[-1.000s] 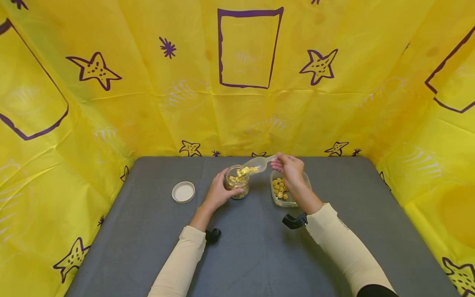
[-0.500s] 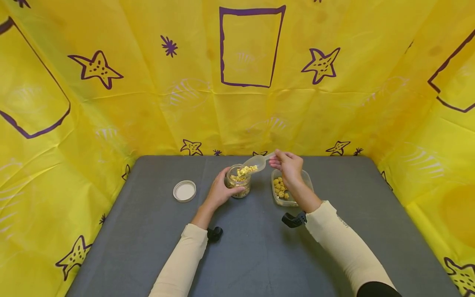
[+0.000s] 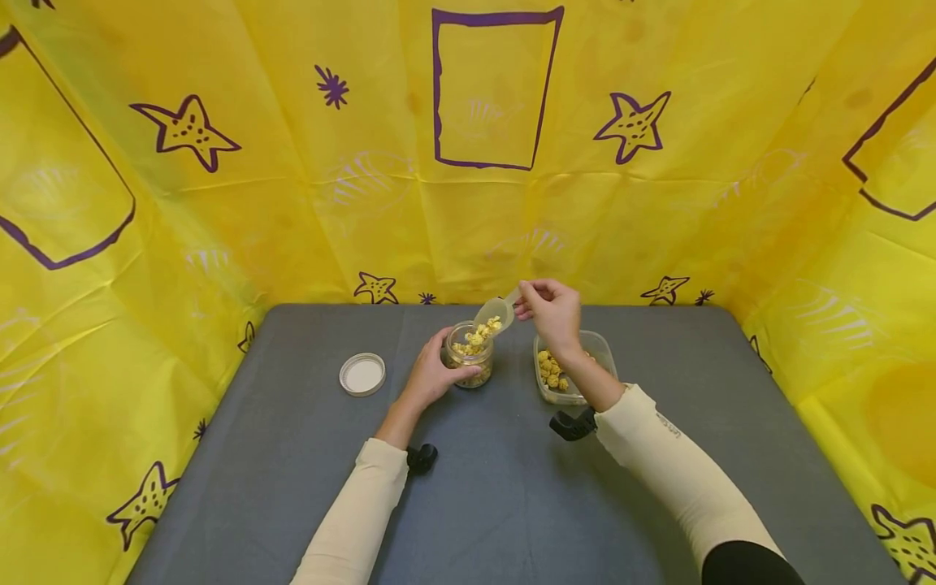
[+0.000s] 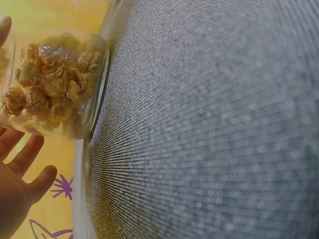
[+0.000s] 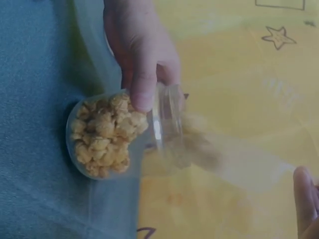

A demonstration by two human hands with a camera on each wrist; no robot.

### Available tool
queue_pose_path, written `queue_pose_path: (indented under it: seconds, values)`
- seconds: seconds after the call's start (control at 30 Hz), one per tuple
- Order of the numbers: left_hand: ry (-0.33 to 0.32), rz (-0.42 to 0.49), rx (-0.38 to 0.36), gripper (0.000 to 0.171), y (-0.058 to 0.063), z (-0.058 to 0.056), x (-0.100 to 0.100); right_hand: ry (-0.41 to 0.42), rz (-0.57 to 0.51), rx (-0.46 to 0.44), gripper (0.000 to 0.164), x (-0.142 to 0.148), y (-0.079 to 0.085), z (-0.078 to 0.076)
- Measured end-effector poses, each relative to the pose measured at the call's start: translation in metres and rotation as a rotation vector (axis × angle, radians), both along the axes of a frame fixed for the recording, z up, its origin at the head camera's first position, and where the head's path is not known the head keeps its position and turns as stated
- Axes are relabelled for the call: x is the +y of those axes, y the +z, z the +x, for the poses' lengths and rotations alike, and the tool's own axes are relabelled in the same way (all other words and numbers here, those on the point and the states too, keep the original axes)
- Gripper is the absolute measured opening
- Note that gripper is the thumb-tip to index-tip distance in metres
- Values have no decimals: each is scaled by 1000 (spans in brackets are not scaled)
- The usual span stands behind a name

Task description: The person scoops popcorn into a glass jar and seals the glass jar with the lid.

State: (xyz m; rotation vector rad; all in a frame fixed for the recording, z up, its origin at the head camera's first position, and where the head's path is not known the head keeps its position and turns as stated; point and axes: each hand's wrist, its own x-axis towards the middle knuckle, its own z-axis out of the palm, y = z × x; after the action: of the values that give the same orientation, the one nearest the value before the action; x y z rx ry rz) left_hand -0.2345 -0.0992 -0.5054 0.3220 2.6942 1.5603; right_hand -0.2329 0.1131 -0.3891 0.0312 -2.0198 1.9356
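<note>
In the head view my left hand point(image 3: 430, 372) grips a clear jar point(image 3: 478, 379) round its side, thumb in front. Caramel popcorn point(image 5: 102, 139) fills much of the jar in the right wrist view. Above the jar's mouth my right hand point(image 3: 553, 315) pinches the handle of a translucent scoop point(image 3: 491, 309). The scoop tilts down to the left, and popcorn point(image 3: 483, 331) lies at its lip over the opening. Near my right forearm stands a clear plastic container point(image 3: 604, 357) with more popcorn point(image 3: 550, 370) in it, partly hidden by that arm.
A round white lid point(image 3: 361, 374) lies on the grey table point(image 3: 468, 496), left of the jar. Yellow cloth walls point(image 3: 483, 227) with purple drawings rise behind the table and at both sides.
My right hand has moved left and up, and the scoop is tipped more steeply, its popcorn sliding toward the jar. The left hand and jar stay in place.
</note>
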Motion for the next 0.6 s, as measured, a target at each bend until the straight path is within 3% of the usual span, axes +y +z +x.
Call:
queue_pose_path:
  seconds: [0.17,0.6]
  values:
    - [6,-7,-9,89,1,0,-1,11,82,48,29,-6,4,1]
    - [3,-4,-25,88,0,2,-1,-54,-65,-49,23,11,1,-2]
